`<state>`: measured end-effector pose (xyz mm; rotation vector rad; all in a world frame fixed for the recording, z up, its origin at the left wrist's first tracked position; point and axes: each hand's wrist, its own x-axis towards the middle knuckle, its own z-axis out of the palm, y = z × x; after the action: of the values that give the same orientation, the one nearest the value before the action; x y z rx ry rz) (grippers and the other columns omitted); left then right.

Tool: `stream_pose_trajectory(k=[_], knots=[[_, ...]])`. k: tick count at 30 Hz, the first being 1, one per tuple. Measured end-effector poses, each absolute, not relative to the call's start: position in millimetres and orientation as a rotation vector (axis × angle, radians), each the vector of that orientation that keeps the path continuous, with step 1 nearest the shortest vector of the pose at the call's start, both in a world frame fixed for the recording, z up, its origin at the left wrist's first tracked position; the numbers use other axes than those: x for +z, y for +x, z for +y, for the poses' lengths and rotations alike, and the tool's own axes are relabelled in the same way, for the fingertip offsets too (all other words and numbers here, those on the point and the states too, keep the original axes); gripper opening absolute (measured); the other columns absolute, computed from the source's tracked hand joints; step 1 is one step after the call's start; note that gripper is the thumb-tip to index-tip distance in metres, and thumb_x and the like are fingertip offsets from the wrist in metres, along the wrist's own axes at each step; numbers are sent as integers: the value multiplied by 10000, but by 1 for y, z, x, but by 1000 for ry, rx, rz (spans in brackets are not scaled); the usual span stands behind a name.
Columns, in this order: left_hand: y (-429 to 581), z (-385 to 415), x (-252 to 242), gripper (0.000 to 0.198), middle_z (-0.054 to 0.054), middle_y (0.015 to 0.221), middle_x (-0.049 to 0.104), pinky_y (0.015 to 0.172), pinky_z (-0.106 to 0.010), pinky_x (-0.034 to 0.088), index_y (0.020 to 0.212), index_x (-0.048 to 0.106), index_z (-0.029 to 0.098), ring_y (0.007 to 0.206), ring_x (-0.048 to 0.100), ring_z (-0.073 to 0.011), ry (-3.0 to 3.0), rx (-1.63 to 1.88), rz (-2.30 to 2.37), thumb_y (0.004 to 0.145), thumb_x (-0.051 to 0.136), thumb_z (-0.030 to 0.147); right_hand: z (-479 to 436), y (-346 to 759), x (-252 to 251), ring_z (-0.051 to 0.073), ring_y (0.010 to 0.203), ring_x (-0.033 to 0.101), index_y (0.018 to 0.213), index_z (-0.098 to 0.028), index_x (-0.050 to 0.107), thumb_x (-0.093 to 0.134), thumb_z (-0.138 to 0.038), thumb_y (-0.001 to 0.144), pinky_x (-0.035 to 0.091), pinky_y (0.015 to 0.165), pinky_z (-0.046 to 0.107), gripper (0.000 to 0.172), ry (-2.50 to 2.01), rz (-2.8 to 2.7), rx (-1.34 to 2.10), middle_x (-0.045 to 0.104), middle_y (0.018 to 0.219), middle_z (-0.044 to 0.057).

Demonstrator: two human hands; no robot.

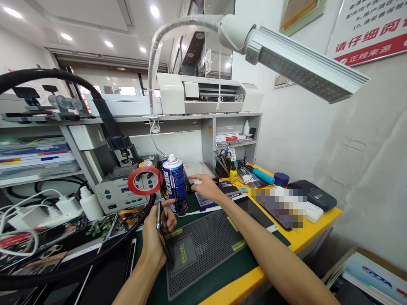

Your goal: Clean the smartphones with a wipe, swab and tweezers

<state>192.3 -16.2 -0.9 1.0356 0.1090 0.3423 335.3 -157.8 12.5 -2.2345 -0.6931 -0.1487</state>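
Observation:
My left hand point(152, 237) is wrapped round a dark smartphone point(160, 231), which I see nearly edge-on, with its screen turned away to the right. My right hand point(206, 187) reaches forward past the perforated grey mat point(213, 239), fingers bent toward the left. A small white thing point(197, 181) shows at its fingers, too small to name. Just left of that hand stands a blue spray can point(174, 184) with a white cap. Beneath the hand lies a small blue-grey tray point(203, 201), partly covered.
A roll of red tape point(130, 181) leans against a grey control box point(111, 197). Phones and parts crowd the left side. A white tablet point(254, 209), a yellow bottle point(233, 173) and a black case point(313, 195) lie at right. An LED lamp point(305, 63) hangs overhead.

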Motion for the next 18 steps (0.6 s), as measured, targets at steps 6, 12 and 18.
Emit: stream_pose_trajectory(k=[6, 12, 18], knots=[[192, -19, 4, 273, 45, 488, 380, 404, -172, 270, 842, 611, 159, 446, 324, -88, 963, 324, 108, 866, 522, 416, -140, 317, 9, 256, 956, 667, 1226, -181, 635, 727, -635, 651, 506, 781, 304, 738, -2023, -783, 13, 710, 1101, 74], [194, -16, 4, 223, 41, 480, 384, 400, -171, 276, 834, 613, 150, 435, 328, -89, 888, 336, 118, 858, 519, 350, -134, 316, 1, 246, 847, 670, 1036, -222, 727, 723, -662, 634, 482, 755, 312, 596, -2024, -717, -6, 736, 919, 36], [198, -11, 3, 243, 37, 469, 390, 408, -183, 288, 880, 649, 129, 429, 349, -96, 891, 331, 115, 853, 514, 329, -136, 317, 3, 221, 796, 661, 977, -187, 725, 741, -653, 607, 458, 696, 274, 596, -2065, -703, -2, 726, 846, 30]])
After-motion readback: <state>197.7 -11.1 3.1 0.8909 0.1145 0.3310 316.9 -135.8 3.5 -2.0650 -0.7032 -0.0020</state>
